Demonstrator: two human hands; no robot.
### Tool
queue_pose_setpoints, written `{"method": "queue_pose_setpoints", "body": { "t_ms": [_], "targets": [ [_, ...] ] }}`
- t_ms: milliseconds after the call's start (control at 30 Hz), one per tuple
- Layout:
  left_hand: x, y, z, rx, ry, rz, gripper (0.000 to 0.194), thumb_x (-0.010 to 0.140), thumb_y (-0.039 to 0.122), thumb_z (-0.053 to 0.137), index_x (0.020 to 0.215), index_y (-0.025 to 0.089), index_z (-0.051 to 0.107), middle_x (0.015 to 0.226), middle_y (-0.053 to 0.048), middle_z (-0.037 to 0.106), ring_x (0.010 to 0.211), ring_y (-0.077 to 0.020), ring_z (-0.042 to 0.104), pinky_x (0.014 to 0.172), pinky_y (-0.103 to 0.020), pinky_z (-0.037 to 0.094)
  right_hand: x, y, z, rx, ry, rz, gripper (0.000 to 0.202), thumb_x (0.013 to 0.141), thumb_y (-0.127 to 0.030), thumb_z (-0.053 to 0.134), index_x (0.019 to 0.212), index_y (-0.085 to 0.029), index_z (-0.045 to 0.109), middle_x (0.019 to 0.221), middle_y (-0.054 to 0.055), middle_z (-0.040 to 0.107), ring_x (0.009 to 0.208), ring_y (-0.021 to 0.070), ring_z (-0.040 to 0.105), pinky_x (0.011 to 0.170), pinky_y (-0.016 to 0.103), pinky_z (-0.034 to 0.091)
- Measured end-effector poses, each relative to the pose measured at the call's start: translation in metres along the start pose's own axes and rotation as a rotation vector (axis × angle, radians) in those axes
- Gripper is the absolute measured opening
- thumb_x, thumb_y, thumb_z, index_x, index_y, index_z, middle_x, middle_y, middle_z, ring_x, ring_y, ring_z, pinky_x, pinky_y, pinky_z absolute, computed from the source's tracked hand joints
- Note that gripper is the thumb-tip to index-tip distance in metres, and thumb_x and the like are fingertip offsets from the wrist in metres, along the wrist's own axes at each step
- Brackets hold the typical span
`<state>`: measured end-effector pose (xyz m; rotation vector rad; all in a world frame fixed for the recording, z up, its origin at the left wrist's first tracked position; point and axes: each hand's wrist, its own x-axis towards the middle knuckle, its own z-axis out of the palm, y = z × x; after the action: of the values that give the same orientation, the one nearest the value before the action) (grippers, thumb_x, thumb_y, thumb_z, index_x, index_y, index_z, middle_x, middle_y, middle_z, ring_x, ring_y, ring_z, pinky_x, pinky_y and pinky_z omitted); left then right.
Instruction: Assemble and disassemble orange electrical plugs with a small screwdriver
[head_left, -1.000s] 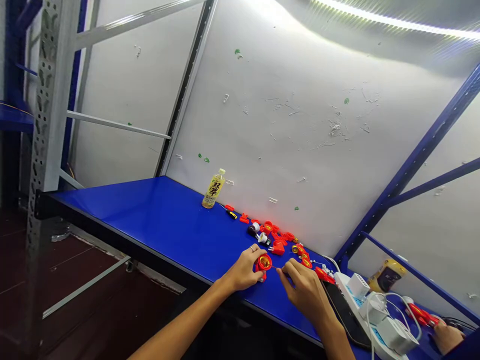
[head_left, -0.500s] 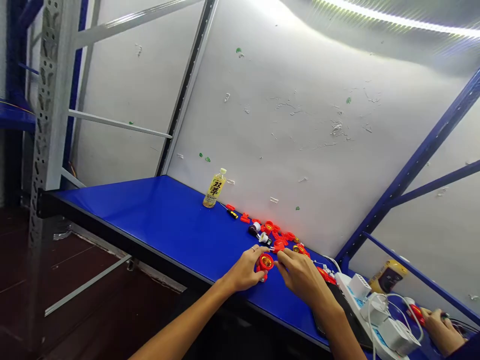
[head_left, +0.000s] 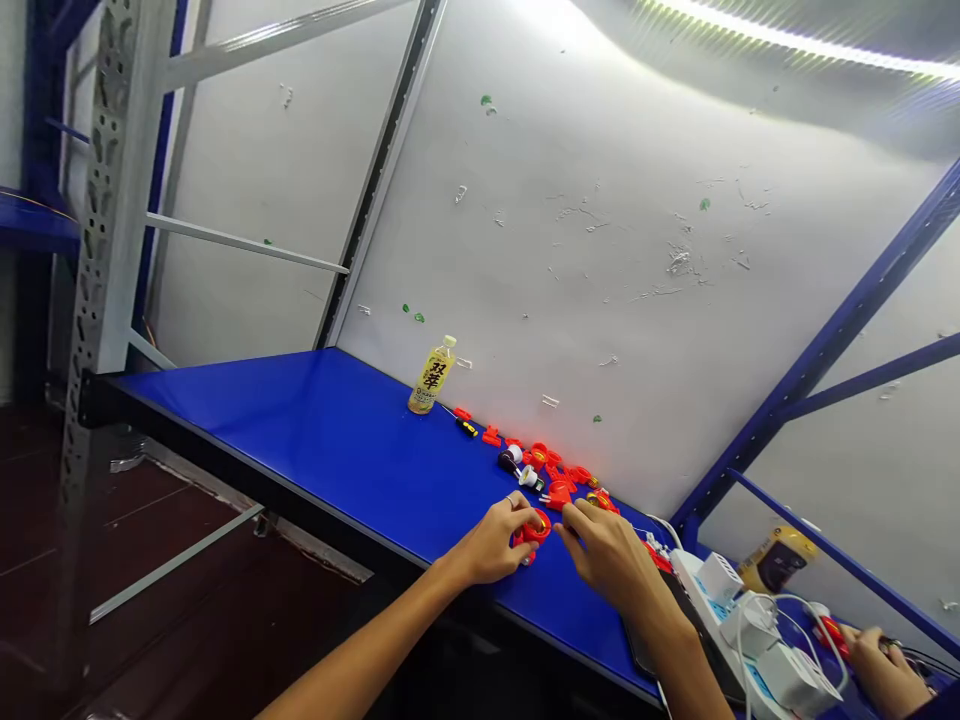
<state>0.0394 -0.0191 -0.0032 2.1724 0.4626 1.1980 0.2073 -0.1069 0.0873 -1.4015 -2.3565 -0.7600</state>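
My left hand (head_left: 501,540) is closed around a red lamp socket (head_left: 535,526) with a brass-coloured inside, held low over the blue table. Its fingertips reach over the socket's rim, and part of the body is hidden by them. Just right of the socket, my right hand (head_left: 604,548) has its fingers curled and drawn together, a small gap away from the rim. Whatever may be in that pinch does not show. Beyond both hands lies a red plug-in lamp socket (head_left: 557,495) with its prongs pointing left. White sockets (head_left: 529,477) rest close by.
A yellow-labelled bottle (head_left: 432,377) and a screwdriver (head_left: 466,427) stand and lie at the back of the blue table (head_left: 322,440). On the right are a power strip (head_left: 701,600) with chargers, a dark flat device (head_left: 637,640) and another person's hand (head_left: 885,670) with a red part.
My left fingers have shifted over the socket's rim, and its opening now tilts upward more. My right hand is slightly further from it. The view has shifted a little.
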Motion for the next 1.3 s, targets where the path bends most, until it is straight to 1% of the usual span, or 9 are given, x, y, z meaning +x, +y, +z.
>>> {"method": "queue_pose_setpoints", "body": {
  "t_ms": [267,400,700,800,900,1000,1133,1200,1300],
  "targets": [
    [0.0,-0.006,0.002,0.0,-0.002,-0.009,0.019,0.084,0.02,0.061,0.101,0.022,0.071,0.103,-0.004,0.057,0.089,-0.0149,0.059,0.085,-0.029,0.052,-0.002,-0.003,-0.02,0.089,0.11,0.035,0.021,0.097,-0.023,0.047,0.077,-0.022,0.049,0.07,-0.001,0.055,0.057,0.0122,0.049,0.057,0.025,0.034],
    [0.002,-0.005,0.002,-0.017,0.006,-0.036,0.021,0.083,0.02,0.062,0.101,0.022,0.072,0.101,-0.005,0.057,0.084,-0.0142,0.059,0.081,-0.028,0.052,-0.008,-0.002,-0.03,0.141,0.186,0.069,0.023,0.098,-0.026,0.048,0.076,-0.022,0.05,0.068,-0.002,0.054,0.055,0.0109,0.048,0.055,0.024,0.036],
    [0.006,-0.007,0.001,-0.05,0.086,-0.143,0.021,0.079,0.018,0.06,0.095,0.019,0.073,0.087,-0.003,0.06,0.074,-0.0143,0.056,0.073,-0.028,0.047,-0.038,0.012,-0.022,0.22,0.307,0.263,0.023,0.095,-0.035,0.055,0.076,-0.022,0.054,0.067,-0.001,0.058,0.055,0.0118,0.052,0.055,0.024,0.04],
    [0.01,-0.009,-0.001,-0.29,0.148,-0.258,0.019,0.08,0.031,0.065,0.09,0.016,0.071,0.076,-0.001,0.058,0.069,-0.0138,0.054,0.069,-0.028,0.043,-0.045,0.01,-0.018,0.273,0.336,0.329,0.023,0.093,-0.037,0.057,0.077,-0.021,0.057,0.066,-0.001,0.06,0.053,0.0124,0.053,0.054,0.025,0.042],
    [0.013,-0.007,-0.004,-0.696,0.183,-0.35,0.034,0.075,0.045,0.073,0.087,0.013,0.067,0.07,0.001,0.057,0.062,-0.0106,0.048,0.063,-0.025,0.038,-0.046,0.002,-0.008,0.368,0.338,0.398,0.021,0.093,-0.038,0.056,0.084,-0.02,0.06,0.066,0.0,0.062,0.053,0.0133,0.056,0.053,0.025,0.045],
    [0.015,-0.003,-0.007,-0.937,0.201,-0.382,0.039,0.068,0.045,0.081,0.083,0.012,0.066,0.075,-0.001,0.06,0.064,-0.0093,0.048,0.063,-0.024,0.037,-0.037,-0.009,0.007,0.422,0.279,0.389,0.02,0.095,-0.036,0.052,0.093,-0.019,0.064,0.07,0.002,0.067,0.056,0.0144,0.06,0.054,0.026,0.048],
    [0.014,-0.001,-0.009,-1.061,0.193,-0.398,0.035,0.067,0.04,0.084,0.082,0.014,0.066,0.075,0.0,0.061,0.064,-0.0086,0.048,0.064,-0.024,0.036,-0.016,-0.021,0.032,0.337,0.224,0.29,0.026,0.095,-0.028,0.049,0.107,-0.017,0.069,0.083,0.006,0.073,0.065,0.0172,0.067,0.064,0.028,0.051],
    [0.014,-0.001,-0.009,-1.089,0.183,-0.404,0.034,0.067,0.038,0.083,0.083,0.014,0.066,0.077,-0.001,0.062,0.066,-0.0091,0.05,0.065,-0.024,0.037,-0.007,-0.024,0.041,0.259,0.215,0.269,0.029,0.095,-0.025,0.048,0.111,-0.016,0.07,0.083,0.008,0.073,0.068,0.0187,0.068,0.064,0.028,0.05],
    [0.013,0.0,-0.009,-1.11,0.157,-0.414,0.031,0.069,0.037,0.082,0.084,0.015,0.066,0.081,-0.002,0.062,0.07,-0.0108,0.053,0.067,-0.025,0.039,-0.001,-0.024,0.049,0.205,0.216,0.276,0.028,0.096,-0.025,0.047,0.106,-0.018,0.073,0.075,0.006,0.071,0.065,0.0169,0.066,0.06,0.026,0.046]
  ]
}}
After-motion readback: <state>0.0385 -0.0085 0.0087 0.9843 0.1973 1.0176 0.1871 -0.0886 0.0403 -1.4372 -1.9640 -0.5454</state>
